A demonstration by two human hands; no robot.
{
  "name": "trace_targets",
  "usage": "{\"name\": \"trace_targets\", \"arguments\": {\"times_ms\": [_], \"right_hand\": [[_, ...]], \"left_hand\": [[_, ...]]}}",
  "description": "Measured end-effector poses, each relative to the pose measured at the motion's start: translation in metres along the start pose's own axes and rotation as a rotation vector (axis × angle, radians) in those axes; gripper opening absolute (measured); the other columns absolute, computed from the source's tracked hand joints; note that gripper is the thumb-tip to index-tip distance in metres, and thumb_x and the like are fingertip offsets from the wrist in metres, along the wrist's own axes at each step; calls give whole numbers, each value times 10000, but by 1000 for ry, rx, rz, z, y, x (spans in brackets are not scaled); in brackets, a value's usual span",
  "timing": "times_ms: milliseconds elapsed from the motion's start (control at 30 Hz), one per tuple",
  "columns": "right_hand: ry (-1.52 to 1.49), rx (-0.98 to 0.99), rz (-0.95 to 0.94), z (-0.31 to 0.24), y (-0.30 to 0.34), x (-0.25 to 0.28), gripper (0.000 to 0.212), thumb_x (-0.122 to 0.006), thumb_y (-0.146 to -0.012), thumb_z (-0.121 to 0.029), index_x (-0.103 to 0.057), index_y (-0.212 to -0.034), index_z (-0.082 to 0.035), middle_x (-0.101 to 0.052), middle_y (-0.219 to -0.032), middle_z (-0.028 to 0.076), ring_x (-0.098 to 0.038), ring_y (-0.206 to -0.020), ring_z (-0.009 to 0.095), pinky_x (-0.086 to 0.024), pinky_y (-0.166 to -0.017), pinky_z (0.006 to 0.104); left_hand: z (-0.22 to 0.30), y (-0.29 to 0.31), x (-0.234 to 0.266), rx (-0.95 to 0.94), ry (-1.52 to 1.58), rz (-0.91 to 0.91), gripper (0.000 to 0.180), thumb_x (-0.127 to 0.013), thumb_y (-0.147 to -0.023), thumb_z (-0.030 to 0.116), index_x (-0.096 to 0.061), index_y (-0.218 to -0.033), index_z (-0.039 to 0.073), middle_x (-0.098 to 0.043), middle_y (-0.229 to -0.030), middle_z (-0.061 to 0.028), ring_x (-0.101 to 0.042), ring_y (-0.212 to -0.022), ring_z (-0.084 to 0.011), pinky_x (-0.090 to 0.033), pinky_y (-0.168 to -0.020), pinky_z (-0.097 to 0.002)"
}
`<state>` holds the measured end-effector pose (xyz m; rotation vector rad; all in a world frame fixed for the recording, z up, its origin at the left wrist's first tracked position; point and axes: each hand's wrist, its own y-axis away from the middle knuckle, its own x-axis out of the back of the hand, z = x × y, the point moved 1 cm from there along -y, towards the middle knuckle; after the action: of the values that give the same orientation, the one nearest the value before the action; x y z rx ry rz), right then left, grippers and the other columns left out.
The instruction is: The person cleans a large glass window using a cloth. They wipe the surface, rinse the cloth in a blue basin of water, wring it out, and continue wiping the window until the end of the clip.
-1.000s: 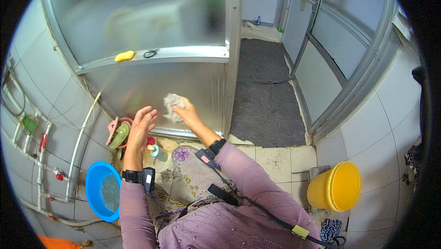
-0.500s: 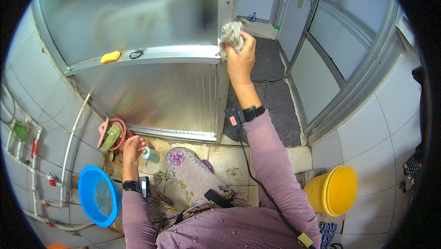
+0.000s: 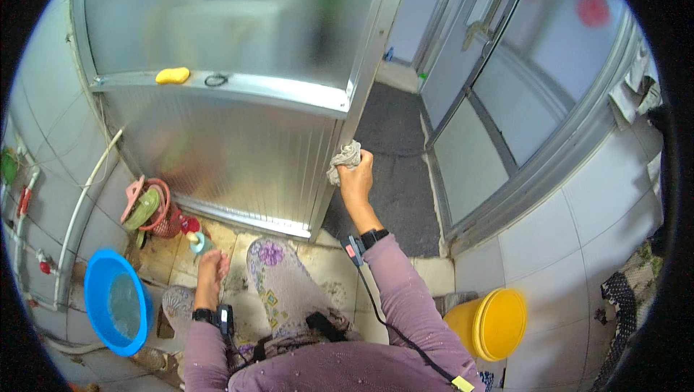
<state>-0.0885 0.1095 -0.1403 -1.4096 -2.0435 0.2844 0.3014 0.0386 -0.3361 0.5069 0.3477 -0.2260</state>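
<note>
My right hand grips a crumpled grey-white rag. The rag is pressed at the metal post on the right edge of a frosted partition, below its crossbar. Low on the left, my left hand hangs loosely, fingers slightly bent, with nothing seen in it. Just beyond its fingers, a pale teal bottle stands on the floor. On the partition's metal crossbar rest a yellow sponge and a dark loop.
A blue basin with water stands at lower left, a yellow bucket at right. Pink and green baskets sit by the left wall near white pipes. A dark mat lies in the doorway beside a glazed door.
My right hand has brought the rag down along the post, from crossbar height to below it. My left hand has dropped a little lower, and the view has shifted and tilted.
</note>
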Motion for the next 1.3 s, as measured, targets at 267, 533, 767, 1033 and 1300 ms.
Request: {"name": "trace_targets", "arguments": {"times_ms": [267, 533, 767, 1033, 1300], "right_hand": [[-149, 447, 267, -160, -128, 64, 522, -695, -739, -251, -478, -1181, -77, -517, -1144, 136, -542, -1042, 361, -439, -868, 441], [-235, 389, 424, -134, -117, 19, 495, -704, -771, -211, -447, -1148, -18, -465, -1077, 168, -488, -1054, 356, -390, -902, 447], [70, 332, 198, -13, -40, -14, 545, -724, -725, -198, -447, -1158, -18, -481, -1087, 182, -466, -1060, 387, -355, -922, 456], [32, 332, 37, 2, -30, 14, 445, -711, -743, -238, -501, -1085, -45, -533, -1051, 170, -540, -990, 376, -451, -821, 439], [100, 292, 61, 39, -10, -21, 499, -735, -689, -138, -470, -1101, -45, -497, -1028, 159, -505, -981, 369, -411, -842, 444]], "left_hand": [[-62, 22, 9, 208, -124, 179, 181, -488, -872, 131, -492, -1052, 108, -491, -874, -15, -511, -750, -161, -505, -586, -346], [-71, 11, 24, 222, -1, 194, 159, -461, -888, 111, -519, -1028, 64, -536, -917, -42, -547, -740, -162, -514, -538, -290], [39, -2, -35, -136, 73, -136, 161, -571, -900, 187, -561, -1008, 68, -616, -921, -50, -613, -777, -136, -508, -634, -228], [194, 46, -202, -772, -884, -392, 238, -563, -863, 66, -572, -1099, 41, -619, -1085, -72, -612, -967, -211, -488, -825, -351], [244, 23, -353, -1672, -1173, -440, 180, -622, -838, 98, -604, -1007, 40, -628, -1010, -120, -586, -964, -291, -467, -828, -356]]}}
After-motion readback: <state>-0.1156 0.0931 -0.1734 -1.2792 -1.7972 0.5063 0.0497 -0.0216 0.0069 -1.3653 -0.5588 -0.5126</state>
